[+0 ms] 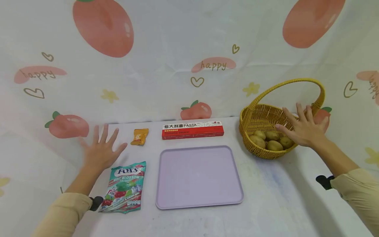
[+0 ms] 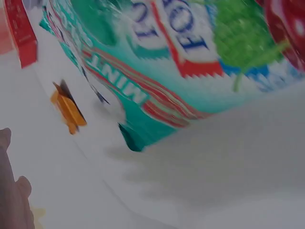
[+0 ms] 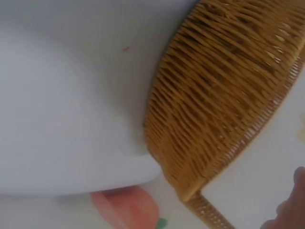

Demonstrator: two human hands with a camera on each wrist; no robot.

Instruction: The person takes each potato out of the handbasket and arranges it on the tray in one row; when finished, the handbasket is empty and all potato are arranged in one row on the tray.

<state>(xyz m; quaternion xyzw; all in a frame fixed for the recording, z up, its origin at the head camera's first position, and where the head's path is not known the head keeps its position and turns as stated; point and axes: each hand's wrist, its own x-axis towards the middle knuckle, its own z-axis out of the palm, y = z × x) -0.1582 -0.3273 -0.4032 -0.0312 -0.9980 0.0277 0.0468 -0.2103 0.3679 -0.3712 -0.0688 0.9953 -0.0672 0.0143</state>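
My left hand (image 1: 100, 149) hovers with spread fingers at the table's left side, holding nothing. Just below it lies a green bag of Fox's candy (image 1: 125, 187); the bag fills the top of the left wrist view. A small orange wrapped snack (image 1: 139, 136) is to that hand's right. On the right, my right hand (image 1: 308, 128) is held with fingers apart over the right rim of a wicker basket (image 1: 263, 154), empty-handed. Several potatoes (image 1: 274, 145) sit inside the basket, whose tall handle arches behind the fingers. The right wrist view shows the basket's woven side (image 3: 219, 90).
A light purple tray (image 1: 199, 177) lies flat at the table's middle. Behind it, a red and white pasta box (image 1: 192, 130) stands along the back edge. A white cloth (image 1: 160, 82) printed with fruit and hearts hangs behind the table.
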